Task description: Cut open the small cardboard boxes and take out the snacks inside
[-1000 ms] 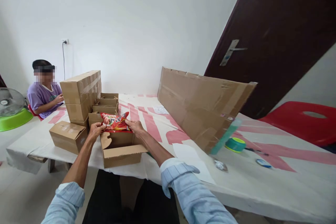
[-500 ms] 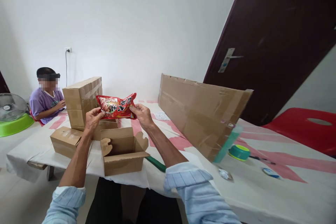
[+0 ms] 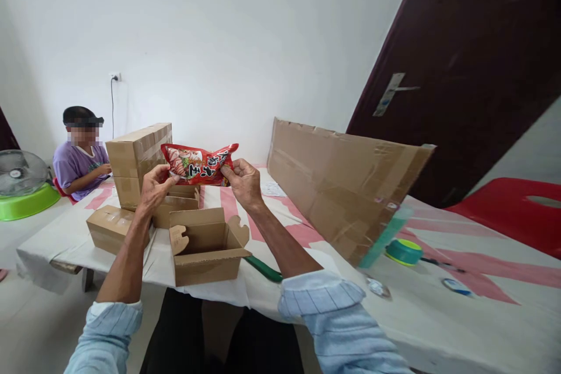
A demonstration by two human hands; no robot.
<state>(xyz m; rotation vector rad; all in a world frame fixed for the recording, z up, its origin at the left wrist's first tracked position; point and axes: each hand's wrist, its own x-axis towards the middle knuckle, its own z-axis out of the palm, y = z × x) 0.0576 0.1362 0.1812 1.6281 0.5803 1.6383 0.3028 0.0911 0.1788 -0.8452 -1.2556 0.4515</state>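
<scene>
A red printed food packet [image 3: 199,165] is held up level in front of me, above the table. My left hand [image 3: 154,188] pinches its left end between thumb and fingers. On the other end, my right hand [image 3: 243,182] grips the packet's right corner the same way. Below the packet stands an open cardboard box [image 3: 205,269], its flaps raised and its inside dark. Left of that box, a closed small carton [image 3: 107,234] lies partly behind my left forearm. Another open carton [image 3: 175,207] sits behind, partly hidden by my left hand.
Stacked taped cartons [image 3: 127,166] stand at the back left. A tall cardboard panel [image 3: 337,181] stands upright to the right. Beyond it lie a roll of green tape [image 3: 404,252] and a blue-and-white roll [image 3: 456,287]. A person in purple [image 3: 79,166] sits at the far left, near a fan [image 3: 21,178].
The packet is slightly higher and a little further right, and its right end has tilted up less crumpled. Both hands still grip it. The whole view has shifted slightly.
</scene>
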